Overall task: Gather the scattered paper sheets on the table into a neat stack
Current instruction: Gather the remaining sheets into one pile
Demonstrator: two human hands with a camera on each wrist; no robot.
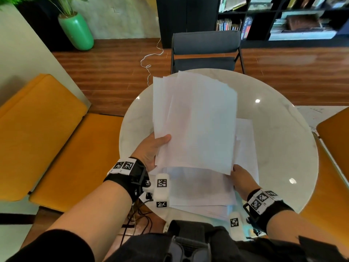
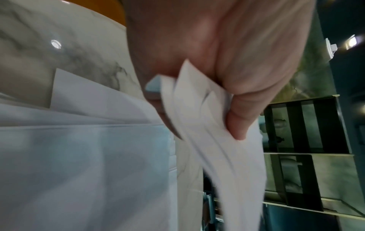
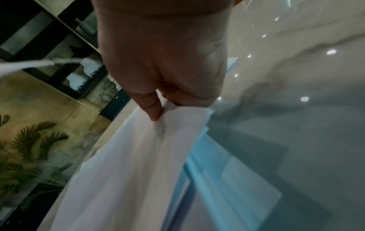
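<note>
Now two hands, left hand and right hand, pinch one uneven paper bundle; loose sheets beneath, count unclear.

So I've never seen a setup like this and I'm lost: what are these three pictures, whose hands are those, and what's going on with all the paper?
No machine here: a person wears three cameras. The head view looks down at both arms; the black bands with checkered tags on the wrists carry the other two cameras, each looking along one hand at its fingers.

The left hand and the right hand hold one bundle of sheets lifted above a round marble table. The bundle's edges are fanned, not yet squared. The left wrist view shows the thumb pinching its corner; the right wrist view shows the right hand pinching the other near corner.

More sheets lie on the table underneath. A grey chair stands beyond it.
</note>
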